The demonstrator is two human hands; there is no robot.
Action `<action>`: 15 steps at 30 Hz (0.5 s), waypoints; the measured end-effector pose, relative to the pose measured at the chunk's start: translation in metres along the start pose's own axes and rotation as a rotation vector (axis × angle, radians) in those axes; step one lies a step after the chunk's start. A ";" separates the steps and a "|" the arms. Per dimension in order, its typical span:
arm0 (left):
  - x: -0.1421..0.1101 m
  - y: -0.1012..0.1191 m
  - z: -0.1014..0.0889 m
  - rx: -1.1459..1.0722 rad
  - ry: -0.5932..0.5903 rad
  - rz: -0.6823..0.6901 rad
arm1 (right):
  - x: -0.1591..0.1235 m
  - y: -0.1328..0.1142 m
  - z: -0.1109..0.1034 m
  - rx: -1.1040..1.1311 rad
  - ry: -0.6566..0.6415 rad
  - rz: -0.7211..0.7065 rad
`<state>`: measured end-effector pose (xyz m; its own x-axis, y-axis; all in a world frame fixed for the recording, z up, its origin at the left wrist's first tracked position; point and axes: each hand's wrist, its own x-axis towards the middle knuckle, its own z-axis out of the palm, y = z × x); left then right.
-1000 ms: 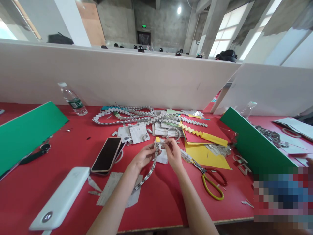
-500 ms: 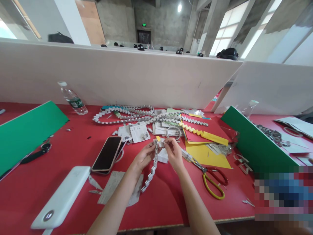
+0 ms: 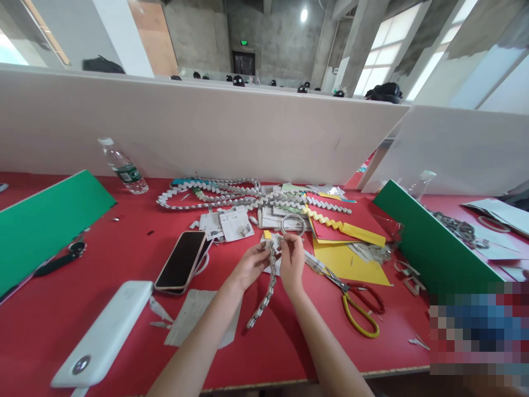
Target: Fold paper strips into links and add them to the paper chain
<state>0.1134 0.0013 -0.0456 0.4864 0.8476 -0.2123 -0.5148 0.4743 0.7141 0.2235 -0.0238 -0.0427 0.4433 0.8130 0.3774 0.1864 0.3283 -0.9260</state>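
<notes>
My left hand [image 3: 249, 266] and my right hand [image 3: 291, 260] meet above the red table [image 3: 82, 309], both pinching the top end of a folded grey paper chain [image 3: 264, 295]. The chain hangs down between my wrists and its tail lies on the table. A small yellow piece [image 3: 267, 235] shows just above my left fingertips. A roll of clear tape [image 3: 292, 224] lies just beyond my hands. Scissors [image 3: 357, 309] with red and yellow handles rest to the right of my right forearm.
Long folded paper chains [image 3: 215, 193] and paper scraps spread behind my hands. A phone [image 3: 181, 260], a white power bank [image 3: 103, 336] and a water bottle [image 3: 122, 167] are on the left. Yellow and red sheets [image 3: 347, 262] lie right. Green boards [image 3: 45, 220] flank the desk; a white partition [image 3: 206, 132] stands behind.
My hands drew closer together on the chain's top end. The hanging chain swung a little to the right, its tail shifting on the table.
</notes>
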 end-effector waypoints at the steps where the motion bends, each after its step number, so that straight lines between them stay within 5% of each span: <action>1: 0.000 -0.003 0.002 0.018 -0.001 -0.010 | -0.001 0.001 0.002 0.006 0.033 0.025; 10: -0.001 -0.002 0.004 0.470 0.045 0.047 | -0.003 0.010 0.005 -0.003 0.071 0.101; 15: -0.004 0.003 0.002 0.520 0.003 0.021 | -0.006 0.013 0.008 -0.043 0.018 0.110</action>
<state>0.1117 -0.0014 -0.0413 0.4768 0.8570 -0.1956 -0.1058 0.2769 0.9551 0.2165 -0.0203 -0.0566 0.4786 0.8342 0.2741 0.1729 0.2165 -0.9608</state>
